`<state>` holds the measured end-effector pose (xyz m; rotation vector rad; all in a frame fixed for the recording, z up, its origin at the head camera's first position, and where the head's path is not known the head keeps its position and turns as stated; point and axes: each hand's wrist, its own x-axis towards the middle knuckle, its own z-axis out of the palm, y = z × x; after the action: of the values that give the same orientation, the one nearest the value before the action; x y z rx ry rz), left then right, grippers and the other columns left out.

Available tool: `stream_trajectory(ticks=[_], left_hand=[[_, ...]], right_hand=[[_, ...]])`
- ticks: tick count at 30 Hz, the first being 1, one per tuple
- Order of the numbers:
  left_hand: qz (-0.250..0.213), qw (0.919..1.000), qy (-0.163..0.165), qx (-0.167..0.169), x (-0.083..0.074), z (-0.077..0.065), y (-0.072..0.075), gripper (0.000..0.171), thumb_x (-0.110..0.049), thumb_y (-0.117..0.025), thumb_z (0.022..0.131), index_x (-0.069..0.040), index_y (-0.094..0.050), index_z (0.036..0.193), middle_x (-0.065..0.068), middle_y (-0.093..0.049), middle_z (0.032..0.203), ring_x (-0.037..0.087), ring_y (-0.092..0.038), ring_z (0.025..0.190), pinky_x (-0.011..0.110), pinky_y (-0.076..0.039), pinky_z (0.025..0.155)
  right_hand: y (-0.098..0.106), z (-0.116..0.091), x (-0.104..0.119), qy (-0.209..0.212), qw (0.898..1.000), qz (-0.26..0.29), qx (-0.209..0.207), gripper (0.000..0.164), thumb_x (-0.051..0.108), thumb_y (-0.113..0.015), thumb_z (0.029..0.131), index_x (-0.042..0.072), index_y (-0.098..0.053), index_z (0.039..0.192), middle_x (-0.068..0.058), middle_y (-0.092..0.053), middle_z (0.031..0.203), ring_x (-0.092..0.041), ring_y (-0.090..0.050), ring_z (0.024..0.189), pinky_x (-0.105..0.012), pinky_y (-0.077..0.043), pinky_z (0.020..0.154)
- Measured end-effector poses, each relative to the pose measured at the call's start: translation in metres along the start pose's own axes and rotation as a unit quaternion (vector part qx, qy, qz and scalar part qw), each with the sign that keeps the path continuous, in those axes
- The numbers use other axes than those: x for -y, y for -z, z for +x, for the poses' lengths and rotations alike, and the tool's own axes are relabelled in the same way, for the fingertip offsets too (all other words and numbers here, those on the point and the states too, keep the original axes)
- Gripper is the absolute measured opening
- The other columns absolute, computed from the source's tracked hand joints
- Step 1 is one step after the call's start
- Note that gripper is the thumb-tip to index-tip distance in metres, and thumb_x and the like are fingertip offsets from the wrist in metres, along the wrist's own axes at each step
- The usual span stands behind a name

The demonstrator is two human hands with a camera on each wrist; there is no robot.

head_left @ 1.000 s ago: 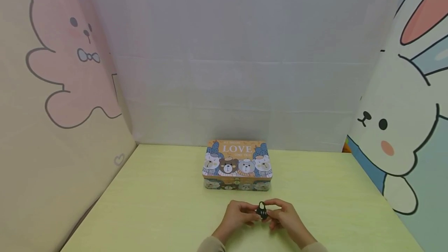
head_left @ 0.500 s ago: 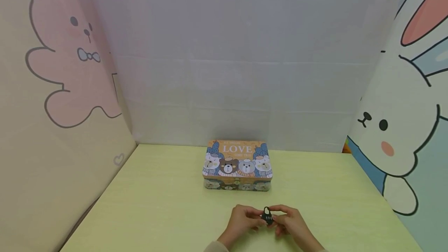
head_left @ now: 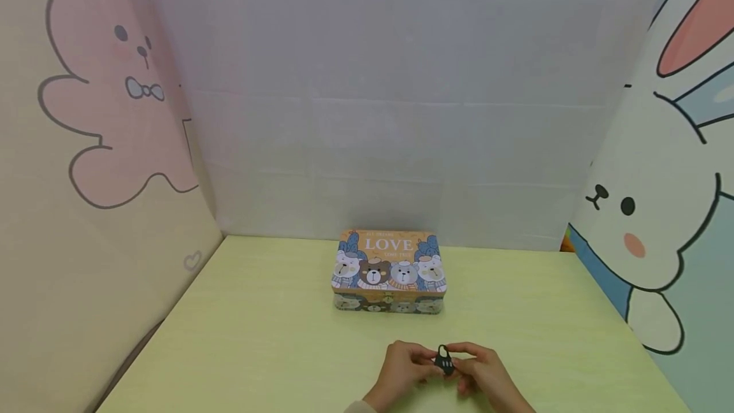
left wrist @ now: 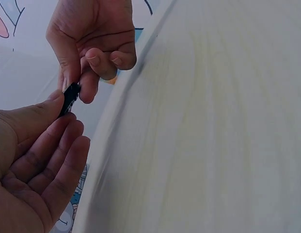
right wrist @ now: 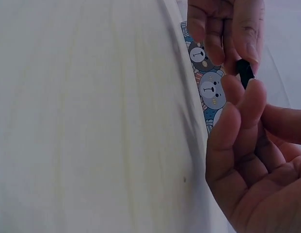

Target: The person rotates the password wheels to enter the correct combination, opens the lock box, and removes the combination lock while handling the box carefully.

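Note:
A small black combination padlock (head_left: 444, 362) with number dials is held between both hands near the front of the table, its shackle upward. My left hand (head_left: 401, 369) pinches its left side between thumb and fingers. From the other side, my right hand (head_left: 483, 371) pinches it, the index finger reaching up by the shackle. In the left wrist view the padlock (left wrist: 70, 99) shows edge-on between the thumbs and fingertips. The right wrist view gives only a dark sliver of the padlock (right wrist: 245, 74), the rest hidden by fingers.
A rectangular tin box (head_left: 388, 273) with cartoon bears and the word LOVE stands beyond the hands, lid down, a small clasp (head_left: 388, 297) on its front. The table (head_left: 258, 336) has a pale yellow-green cover. Printed cloths hang behind and at both sides.
Both hands have shifted slightly right and toward the front edge, carrying the padlock between them. The tin box has stayed in place.

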<state>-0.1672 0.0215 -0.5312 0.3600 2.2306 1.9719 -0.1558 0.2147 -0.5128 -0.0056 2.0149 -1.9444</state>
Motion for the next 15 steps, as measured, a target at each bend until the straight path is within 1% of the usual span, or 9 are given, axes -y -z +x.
stream_trajectory(ticks=[4,10,12,15], left_hand=[[0.010,0.9999,-0.004,0.002,-0.0014,-0.0017,-0.0028,0.016,0.003,-0.083,0.076,0.003,-0.078,0.091,0.005,-0.073,0.070,0.003,-0.058,0.051,0.016,-0.050,0.045],[0.026,0.9995,-0.008,0.017,-0.0021,-0.0051,-0.0052,0.015,0.001,-0.083,0.077,0.003,-0.078,0.090,0.003,-0.072,0.069,0.002,-0.057,0.052,0.017,-0.047,0.044],[0.030,0.9993,-0.007,0.021,-0.0019,-0.0055,-0.0061,0.014,0.000,-0.083,0.077,0.003,-0.078,0.089,0.002,-0.072,0.068,0.002,-0.056,0.052,0.016,-0.046,0.043],[0.034,0.9991,0.004,0.024,-0.0018,-0.0063,-0.0078,0.012,-0.001,-0.084,0.076,0.001,-0.078,0.086,0.000,-0.071,0.066,0.003,-0.054,0.050,0.016,-0.044,0.042]], right_hand=[[0.0012,-0.0015,-0.0007,0.002,1.000,-0.010,0.000,0.038,-0.002,-0.056,0.093,-0.017,-0.052,0.128,-0.010,-0.070,0.076,-0.011,-0.057,0.051,-0.024,-0.052,0.050],[0.0048,-0.0034,-0.0037,-0.011,1.000,-0.027,0.003,0.036,-0.002,-0.055,0.094,-0.018,-0.052,0.127,-0.010,-0.071,0.077,-0.011,-0.057,0.051,-0.025,-0.052,0.050],[0.0063,-0.0040,-0.0049,-0.014,0.999,-0.034,0.005,0.036,-0.001,-0.055,0.095,-0.018,-0.052,0.127,-0.011,-0.071,0.078,-0.012,-0.058,0.051,-0.025,-0.052,0.051],[0.0083,-0.0056,-0.0064,-0.017,0.999,-0.045,0.009,0.035,0.000,-0.056,0.095,-0.018,-0.052,0.126,-0.010,-0.071,0.079,-0.012,-0.058,0.052,-0.024,-0.052,0.051]])
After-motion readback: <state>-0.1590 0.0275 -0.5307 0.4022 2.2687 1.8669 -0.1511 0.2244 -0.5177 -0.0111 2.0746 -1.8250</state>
